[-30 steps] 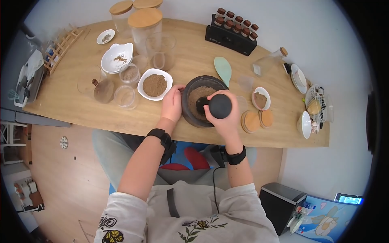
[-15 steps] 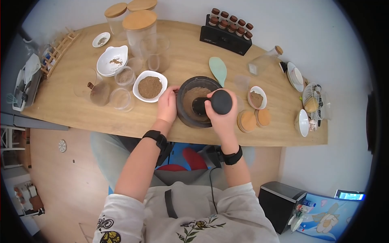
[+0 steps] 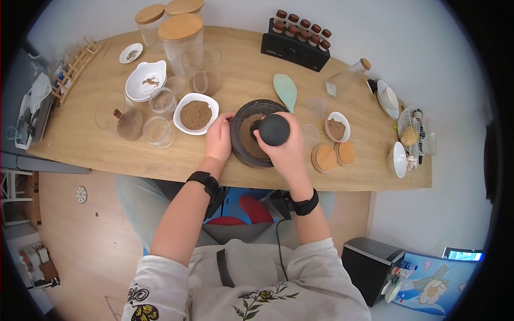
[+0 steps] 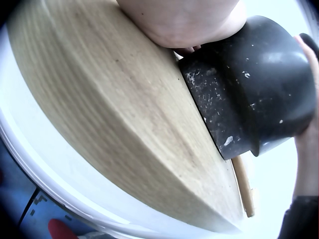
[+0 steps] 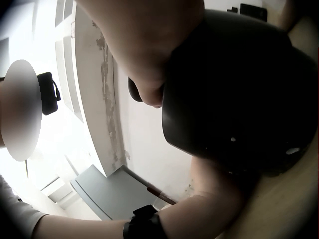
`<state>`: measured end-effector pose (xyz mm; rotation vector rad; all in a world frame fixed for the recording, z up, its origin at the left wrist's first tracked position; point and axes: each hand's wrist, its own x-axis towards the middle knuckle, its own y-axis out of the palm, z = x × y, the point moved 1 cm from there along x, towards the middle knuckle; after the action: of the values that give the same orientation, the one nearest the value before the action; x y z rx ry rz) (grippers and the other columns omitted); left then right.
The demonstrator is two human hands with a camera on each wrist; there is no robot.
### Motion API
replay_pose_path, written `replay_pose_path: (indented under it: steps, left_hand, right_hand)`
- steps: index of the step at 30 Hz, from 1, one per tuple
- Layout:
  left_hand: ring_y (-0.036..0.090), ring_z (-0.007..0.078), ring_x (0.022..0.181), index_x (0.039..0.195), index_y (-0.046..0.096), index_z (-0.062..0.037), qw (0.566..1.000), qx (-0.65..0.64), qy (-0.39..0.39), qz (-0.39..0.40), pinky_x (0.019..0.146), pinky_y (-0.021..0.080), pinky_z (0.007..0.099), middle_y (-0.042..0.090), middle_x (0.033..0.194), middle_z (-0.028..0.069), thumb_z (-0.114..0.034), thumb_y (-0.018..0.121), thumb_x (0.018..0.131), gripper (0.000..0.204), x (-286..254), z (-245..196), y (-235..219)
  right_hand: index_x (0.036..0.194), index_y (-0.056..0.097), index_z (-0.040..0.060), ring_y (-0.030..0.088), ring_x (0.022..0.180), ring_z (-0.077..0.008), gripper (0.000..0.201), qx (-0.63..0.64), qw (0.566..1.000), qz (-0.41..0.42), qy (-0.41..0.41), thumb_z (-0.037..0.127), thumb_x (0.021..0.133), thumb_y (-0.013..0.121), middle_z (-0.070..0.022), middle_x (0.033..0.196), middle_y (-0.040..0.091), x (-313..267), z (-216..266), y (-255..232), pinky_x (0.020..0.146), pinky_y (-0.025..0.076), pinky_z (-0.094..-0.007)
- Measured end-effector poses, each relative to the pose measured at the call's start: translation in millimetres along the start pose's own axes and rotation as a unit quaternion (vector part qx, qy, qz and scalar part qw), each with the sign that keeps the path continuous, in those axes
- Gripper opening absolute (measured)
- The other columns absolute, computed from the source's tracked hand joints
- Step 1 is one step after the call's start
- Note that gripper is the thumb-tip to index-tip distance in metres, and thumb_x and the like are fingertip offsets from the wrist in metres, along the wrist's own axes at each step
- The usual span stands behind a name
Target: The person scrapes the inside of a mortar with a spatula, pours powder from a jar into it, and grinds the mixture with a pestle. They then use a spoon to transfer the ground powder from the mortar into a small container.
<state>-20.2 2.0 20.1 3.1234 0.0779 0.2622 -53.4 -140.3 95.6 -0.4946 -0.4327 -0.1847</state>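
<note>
In the head view, my right hand (image 3: pixel 289 152) grips a black pestle (image 3: pixel 274 129) with a ball-shaped top. The pestle's shaft goes down into a dark mortar (image 3: pixel 245 155) near the table's front edge, and its lower end is hidden. Brown powder (image 3: pixel 247 132) lies inside. My left hand (image 3: pixel 218 140) holds the mortar's left side, fingers bent round toward its far side. From the left wrist, the mortar (image 4: pixel 274 79) appears scuffed and flecked white, standing on the wood with my left hand (image 4: pixel 184 20) against it. The right wrist view shows the mortar (image 5: pixel 239 99) very dark.
Left of the mortar is a white bowl (image 3: pixel 178 119) of brown powder, with clear cups and jars beyond. A green spoon-shaped tool (image 3: pixel 285 91) lies behind the mortar. To the right stand a small bowl (image 3: pixel 347 134) of powder and cork-coloured lids (image 3: pixel 324 158). A spice rack (image 3: pixel 294 49) is at the back.
My right hand has swung the pestle's top left, from over the mortar's right rim to nearer its middle. My left hand stays against the mortar. The head view has shifted slightly.
</note>
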Motion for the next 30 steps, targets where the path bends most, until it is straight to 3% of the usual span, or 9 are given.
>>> replay_pose_path:
  steps: [4, 5, 8, 13, 16, 22, 25, 28, 30]
  left_hand:
    - [0.058, 0.0213, 0.083, 0.096, 0.053, 0.0055, 1.0, -0.002, 0.002, -0.003, 0.078, 0.044, 0.0299, 0.059, 0.089, 0.0146, -0.008, 0.03, 0.088, 0.028, -1.1, 1.2, -0.4]
    - [0.058, 0.0213, 0.083, 0.096, 0.053, 0.0054, 1.0, 0.0, 0.002, -0.002, 0.078, 0.044, 0.0299, 0.059, 0.089, 0.0146, -0.008, 0.03, 0.088, 0.028, -1.3, 1.8, -0.2]
    - [0.058, 0.0212, 0.083, 0.096, 0.053, 0.0053, 1.0, 0.0, 0.003, 0.001, 0.078, 0.044, 0.0299, 0.059, 0.089, 0.0146, -0.008, 0.03, 0.087, 0.027, 0.3, 2.0, 0.1]
    - [0.058, 0.0212, 0.083, 0.096, 0.053, 0.0052, 1.0, 0.004, 0.002, -0.001, 0.078, 0.044, 0.0298, 0.059, 0.089, 0.0144, -0.007, 0.03, 0.087, 0.027, -0.8, 0.9, -0.6]
    - [0.058, 0.0212, 0.083, 0.096, 0.053, 0.0051, 1.0, -0.01, 0.003, -0.004, 0.078, 0.044, 0.0297, 0.059, 0.089, 0.014, -0.008, 0.03, 0.088, 0.027, 0.1, 0.9, 0.2]
    - [0.057, 0.0209, 0.083, 0.096, 0.053, 0.0054, 1.0, 0.01, -0.003, -0.005, 0.078, 0.044, 0.0296, 0.059, 0.089, 0.0146, -0.008, 0.03, 0.088, 0.027, -0.9, -0.6, -0.1]
    - [0.057, 0.021, 0.084, 0.096, 0.052, 0.0056, 1.0, 0.002, -0.004, 0.0, 0.078, 0.044, 0.0297, 0.059, 0.089, 0.0149, -0.008, 0.03, 0.088, 0.027, 0.4, 1.5, -0.2]
    - [0.057, 0.0212, 0.083, 0.096, 0.053, 0.0056, 1.0, -0.009, -0.008, 0.004, 0.078, 0.044, 0.0298, 0.059, 0.089, 0.0149, -0.008, 0.03, 0.088, 0.027, -0.6, -0.9, -0.4]
    - [0.058, 0.0214, 0.083, 0.095, 0.053, 0.0057, 1.0, -0.007, -0.001, -0.001, 0.078, 0.045, 0.03, 0.059, 0.089, 0.015, -0.008, 0.03, 0.088, 0.028, 0.2, -0.8, 0.2]
  right_hand:
    - [0.096, 0.048, 0.0014, 0.054, 0.082, -0.0263, 0.045, 0.103, 0.993, -0.04, -0.03, 0.012, 0.062, 0.075, -0.0119, 0.087, 0.054, -1.3, -0.9, -3.7, 0.074, 0.044, -0.032]
    - [0.095, 0.048, 0.0017, 0.054, 0.082, -0.0259, 0.044, 0.119, 0.993, -0.025, 0.007, 0.01, 0.062, 0.074, -0.012, 0.088, 0.055, -1.2, 2.8, -3.0, 0.075, 0.044, -0.032]
    - [0.097, 0.045, 0.0019, 0.055, 0.085, -0.0174, 0.04, -0.047, 0.998, 0.045, 0.01, -0.004, 0.065, 0.068, -0.009, 0.09, 0.056, 4.1, 13.4, -2.2, 0.078, 0.044, -0.0289]
    - [0.1, 0.045, 0.0013, 0.055, 0.086, -0.0172, 0.044, 0.094, 0.995, -0.018, -0.023, 0.001, 0.065, 0.071, -0.0095, 0.091, 0.056, -2.2, -0.9, -3.7, 0.076, 0.044, -0.0288]
    - [0.1, 0.044, 0.0016, 0.055, 0.086, -0.0169, 0.043, -0.033, 0.997, 0.054, 0.038, -0.003, 0.066, 0.068, -0.0095, 0.091, 0.056, 6.3, 12.4, -2.0, 0.078, 0.044, -0.0288]
    - [0.099, 0.047, 0.0024, 0.055, 0.085, -0.0164, 0.042, 0.098, 0.995, -0.02, -0.028, 0.003, 0.065, 0.071, -0.0083, 0.089, 0.058, 0.2, 4.3, -4.8, 0.077, 0.044, -0.0282]
    - [0.1, 0.046, 0.0025, 0.055, 0.086, -0.0173, 0.044, 0.001, 0.996, 0.086, 0.003, 0.001, 0.064, 0.071, -0.0083, 0.089, 0.058, 5.8, 0.1, -3.8, 0.078, 0.043, -0.0284]
    - [0.101, 0.045, 0.0026, 0.055, 0.086, -0.0167, 0.044, -0.036, 0.996, 0.078, -0.008, -0.001, 0.065, 0.07, -0.0078, 0.089, 0.057, 5.9, 8.2, -1.2, 0.079, 0.043, -0.0286]
    - [0.099, 0.046, 0.0026, 0.055, 0.086, -0.0164, 0.042, 0.025, 0.999, 0.026, 0.025, -0.001, 0.064, 0.07, -0.0073, 0.09, 0.057, 1.2, 1.1, -0.1, 0.078, 0.043, -0.0287]
